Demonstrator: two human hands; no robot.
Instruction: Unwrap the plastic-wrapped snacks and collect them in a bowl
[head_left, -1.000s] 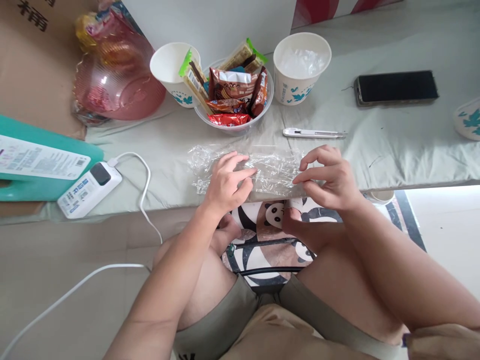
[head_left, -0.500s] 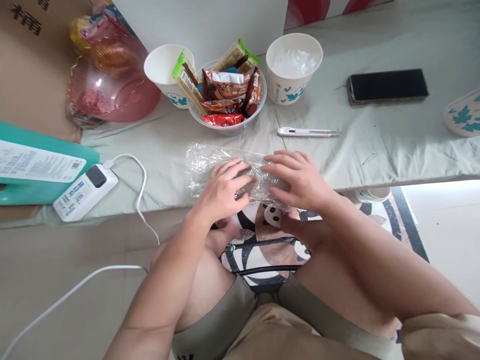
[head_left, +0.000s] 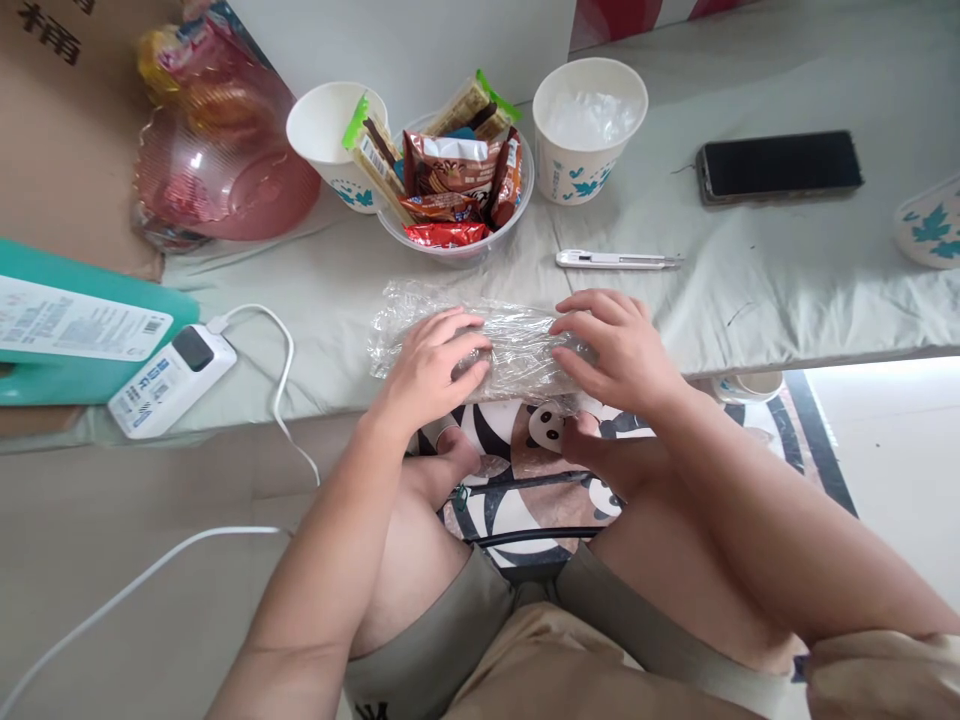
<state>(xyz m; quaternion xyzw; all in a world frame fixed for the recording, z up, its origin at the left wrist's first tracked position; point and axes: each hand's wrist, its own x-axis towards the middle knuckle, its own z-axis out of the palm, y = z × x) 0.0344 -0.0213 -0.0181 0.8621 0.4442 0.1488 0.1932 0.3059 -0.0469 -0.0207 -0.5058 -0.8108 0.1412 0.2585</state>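
Observation:
A crinkled clear plastic bag (head_left: 517, 350) lies flat along the near edge of the cloth-covered surface. My left hand (head_left: 431, 365) rests on its left part, fingers spread and pointing right. On the right part lies my right hand (head_left: 611, 345), also with fingers apart, its fingertips touching the plastic. Behind the bag is a white utility knife (head_left: 619, 260). A clear plastic bowl (head_left: 469, 250) holds several wrapped snacks (head_left: 454, 170), brown, red and green.
A paper cup (head_left: 330, 130) stands left of the bowl; another paper cup (head_left: 577, 165) with crumpled clear plastic inside stands right. A phone (head_left: 780, 165) lies farther right. At left are a pink bowl (head_left: 247, 190), a green jug (head_left: 97, 285) and a white power bank (head_left: 172, 380) with a cable.
My right hand has moved left and lowered from above the bag's right end onto the plastic. My left hand has shifted slightly left. The bag is a little more flattened.

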